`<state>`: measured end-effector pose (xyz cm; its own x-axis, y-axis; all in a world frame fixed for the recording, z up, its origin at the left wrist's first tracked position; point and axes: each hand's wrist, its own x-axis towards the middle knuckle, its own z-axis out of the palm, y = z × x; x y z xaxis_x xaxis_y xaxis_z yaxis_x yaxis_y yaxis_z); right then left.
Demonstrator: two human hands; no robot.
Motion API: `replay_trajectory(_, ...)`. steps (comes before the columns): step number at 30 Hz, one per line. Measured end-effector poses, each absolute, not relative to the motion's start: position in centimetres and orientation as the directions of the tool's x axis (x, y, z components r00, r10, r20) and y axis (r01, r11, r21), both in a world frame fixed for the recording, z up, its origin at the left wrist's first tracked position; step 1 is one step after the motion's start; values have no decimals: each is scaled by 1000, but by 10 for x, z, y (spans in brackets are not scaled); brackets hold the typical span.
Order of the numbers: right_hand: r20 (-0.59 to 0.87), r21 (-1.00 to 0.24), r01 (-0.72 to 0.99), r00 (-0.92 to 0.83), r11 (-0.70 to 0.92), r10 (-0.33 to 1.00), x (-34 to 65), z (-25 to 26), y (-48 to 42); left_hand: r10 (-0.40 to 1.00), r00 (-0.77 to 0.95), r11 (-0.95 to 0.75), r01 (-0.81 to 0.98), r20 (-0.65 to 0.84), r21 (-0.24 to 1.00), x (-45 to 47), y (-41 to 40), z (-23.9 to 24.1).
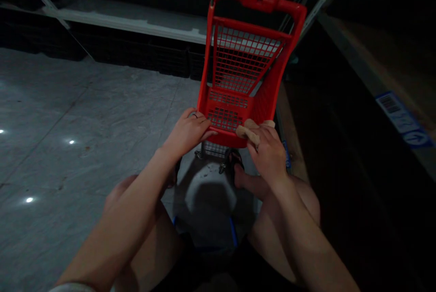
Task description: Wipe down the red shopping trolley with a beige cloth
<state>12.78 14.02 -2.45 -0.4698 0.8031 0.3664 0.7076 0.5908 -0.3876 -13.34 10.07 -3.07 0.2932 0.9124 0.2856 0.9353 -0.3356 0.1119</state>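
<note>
A small red plastic shopping cart (225,108) stands before my knees, its basket open toward me and its handle (260,0) at the far end. My left hand (191,129) grips the near left corner of the basket rim, fingers curled over the edge. At the near right corner, my right hand (267,151) is closed on a tan cloth (251,134), which lies against the rim. Part of the cloth is hidden under the fingers. The cart's basket holds nothing that I can see.
A white metal shelf (129,24) runs behind the cart, with dark crates (143,53) beneath it. On the right is a dark shelf edge bearing a blue-and-white label (405,119). Grey tiled floor (68,115) spreads to the left. My sandalled feet flank the cart wheels.
</note>
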Motion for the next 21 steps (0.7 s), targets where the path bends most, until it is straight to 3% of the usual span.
replay_trajectory(3,364,-408,721,-434,560,824,136,-25,127,900,313,-360,926,303,115,-110,90,-37)
replay_trajectory(11,150,-493,655,-584,572,798,112,-16,53,922,233,-287,947,309,143,-83,6,-42)
replay_trajectory(21,74,-209,402,-902,891,424,216,3,2,930,210,-260,956,303,135,-71,-115,-31)
